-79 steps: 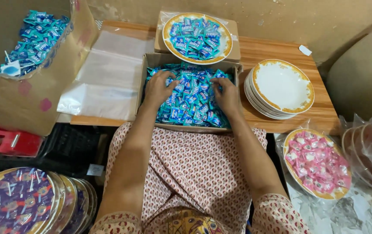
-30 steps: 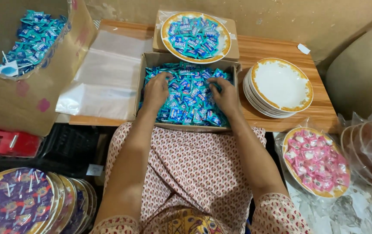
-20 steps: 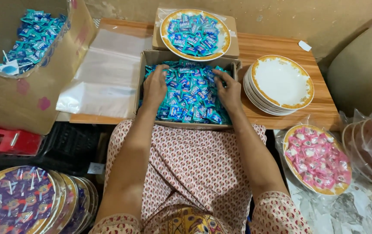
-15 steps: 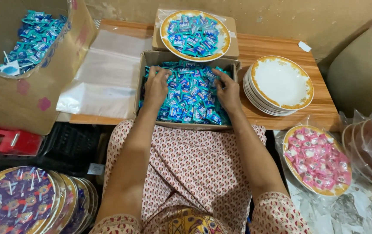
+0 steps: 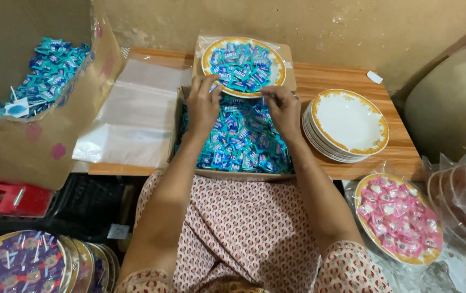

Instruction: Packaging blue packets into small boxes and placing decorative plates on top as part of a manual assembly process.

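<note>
- Head view: a shallow cardboard box (image 5: 233,173) heaped with blue-wrapped candies (image 5: 241,144) sits at the near edge of a wooden table (image 5: 396,146), directly in front of the seated person.
- Both hands hover over the far end of that box, at the near rim of a gold-rimmed plate (image 5: 243,65) already piled with the same blue candies.
- The left hand (image 5: 203,103) is curled, knuckles up, fingers bent down toward the plate's edge; whether it has hold of any candy cannot be told, the palm being hidden.
- The right hand (image 5: 283,107) is likewise cupped, fingertips drawn together near the plate rim; what they pinch, if anything, is too small to make out.
- Both forearms run straight forward from the lap, covering the box's left and right sides.
- The filled plate rests on a flat piece of cardboard, largely hidden beneath it.
- To the right, a stack of empty white plates (image 5: 347,125) stands on the table.
- To the left lie clear plastic bags (image 5: 132,116), flat and overlapping.
- A large carton (image 5: 43,135) at far left holds more blue candies, cut off by the frame.
- Lower right, a wrapped plate of pink candies (image 5: 398,217); further plates beside it are cropped.
</note>
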